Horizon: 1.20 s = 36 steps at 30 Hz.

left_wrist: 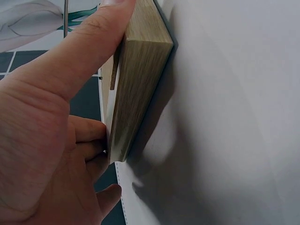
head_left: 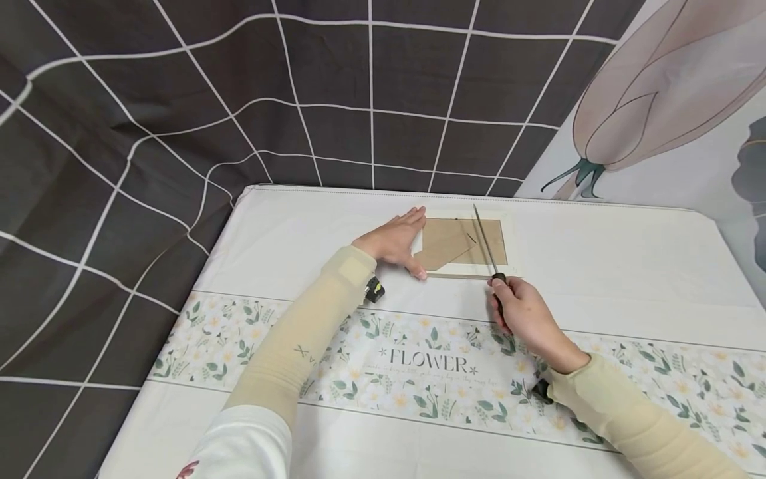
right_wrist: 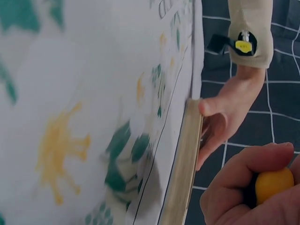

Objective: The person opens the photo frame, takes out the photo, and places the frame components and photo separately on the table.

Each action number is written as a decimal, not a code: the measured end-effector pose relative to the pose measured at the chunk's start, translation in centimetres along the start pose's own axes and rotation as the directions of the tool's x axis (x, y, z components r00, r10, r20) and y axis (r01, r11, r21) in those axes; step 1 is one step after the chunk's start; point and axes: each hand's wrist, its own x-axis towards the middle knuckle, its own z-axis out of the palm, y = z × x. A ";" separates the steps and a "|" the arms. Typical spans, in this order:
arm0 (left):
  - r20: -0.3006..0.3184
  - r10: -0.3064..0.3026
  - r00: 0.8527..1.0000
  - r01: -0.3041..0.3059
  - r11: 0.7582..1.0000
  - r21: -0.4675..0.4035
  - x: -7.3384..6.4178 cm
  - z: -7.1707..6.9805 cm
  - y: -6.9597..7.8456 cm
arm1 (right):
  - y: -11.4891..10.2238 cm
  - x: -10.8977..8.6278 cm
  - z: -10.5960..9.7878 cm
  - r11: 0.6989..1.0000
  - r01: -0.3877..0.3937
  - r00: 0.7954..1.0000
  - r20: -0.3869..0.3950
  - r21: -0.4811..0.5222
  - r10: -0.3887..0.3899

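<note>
A picture frame (head_left: pixel 467 269) with a pale wooden edge lies back side up on the tablecloth. Set in its back is a brown backing board (head_left: pixel 445 239) with a small dark slit-like mark. My left hand (head_left: pixel 396 241) holds the frame's left end, thumb at the near corner and fingers toward the far side; the wooden edge (left_wrist: pixel 140 89) shows close in the left wrist view. My right hand (head_left: pixel 526 316) grips a screwdriver (head_left: pixel 487 243) by its dark handle, whose yellow end (right_wrist: pixel 274 185) shows in the right wrist view. Its long metal shaft slants over the board's right part.
The white tablecloth (head_left: pixel 598 266) carries a printed flower band with the word FLOWER. Behind the table hangs a dark grid-patterned cloth (head_left: pixel 335 73), and at the right a flower-printed one (head_left: pixel 658 86). Each wrist bears a small dark device (head_left: pixel 374 290).
</note>
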 end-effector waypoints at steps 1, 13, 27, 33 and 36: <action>0.000 0.001 1.000 -0.001 1.000 0.001 0.0 0.0 0.0 | 0.0 0.0 -0.1 1.000 0.001 1.000 -0.006 -0.012 -0.001; 0.010 -0.015 1.000 0.015 1.000 0.011 -0.1 0.0 0.2 | 0.4 -0.3 -1.9 0.994 0.030 0.995 -0.088 -0.110 -0.040; 0.019 -0.014 1.000 0.014 1.000 0.027 0.2 -0.2 0.3 | 1.7 0.1 -4.3 0.891 0.015 0.962 -0.235 -0.453 -0.136; 0.020 -0.014 1.000 0.013 1.000 0.026 0.1 -0.2 0.2 | 2.5 0.1 -6.1 0.877 -0.021 0.960 -0.256 -0.481 -0.117; 0.017 -0.013 1.000 0.012 0.999 0.029 0.1 -0.2 0.2 | 3.1 0.0 -7.4 0.871 -0.053 0.962 -0.258 -0.489 -0.087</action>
